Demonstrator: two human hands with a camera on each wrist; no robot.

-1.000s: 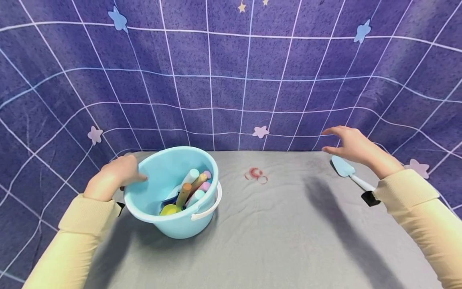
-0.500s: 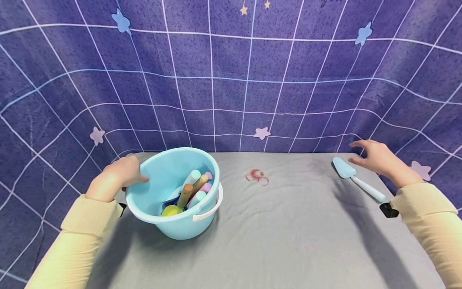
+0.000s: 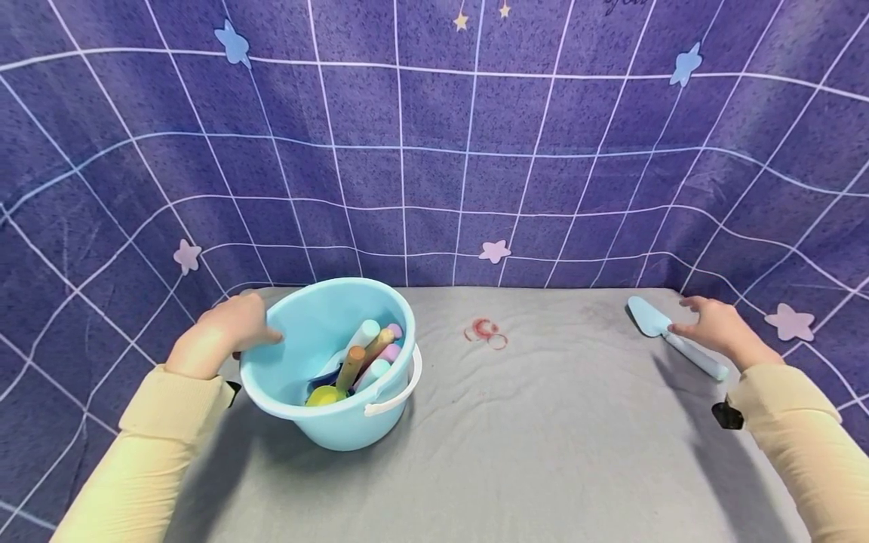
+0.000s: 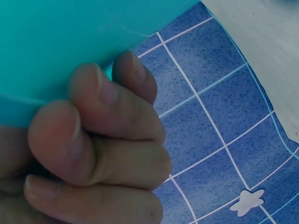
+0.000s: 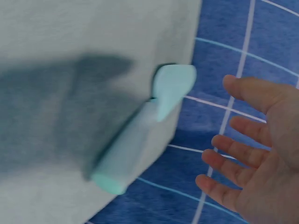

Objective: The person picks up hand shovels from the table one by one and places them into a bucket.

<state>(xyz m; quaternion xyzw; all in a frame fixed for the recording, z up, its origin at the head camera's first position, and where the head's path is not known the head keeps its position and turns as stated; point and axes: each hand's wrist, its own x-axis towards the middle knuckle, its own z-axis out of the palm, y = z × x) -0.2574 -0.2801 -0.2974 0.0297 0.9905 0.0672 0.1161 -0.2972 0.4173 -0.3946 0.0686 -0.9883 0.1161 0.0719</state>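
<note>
My left hand (image 3: 228,332) grips the rim of a light blue bucket (image 3: 353,430) on its left side; in the left wrist view its fingers (image 4: 126,158) curl under the rim. The bucket leans a little and holds several toy tools, among them an orange-brown handle (image 3: 351,367) and a yellow piece (image 3: 326,395). My right hand (image 3: 723,329) hovers over a small toy trowel (image 3: 648,317) with a pale blue blade and a whitish handle. In the right wrist view the trowel (image 5: 175,84) lies flat, apart from the loosely spread fingers (image 5: 238,151).
A grey cloth (image 3: 529,437) covers the surface. Red ring-like marks (image 3: 485,329) show on it between bucket and trowel. Blue gridded fabric with stars (image 3: 434,166) rises behind and at both sides. The bucket's white handle (image 3: 394,403) hangs at its front right.
My right hand has moved right and down, from left of the trowel to over its handle. The left hand stays on the bucket rim, and the bucket stands where it was.
</note>
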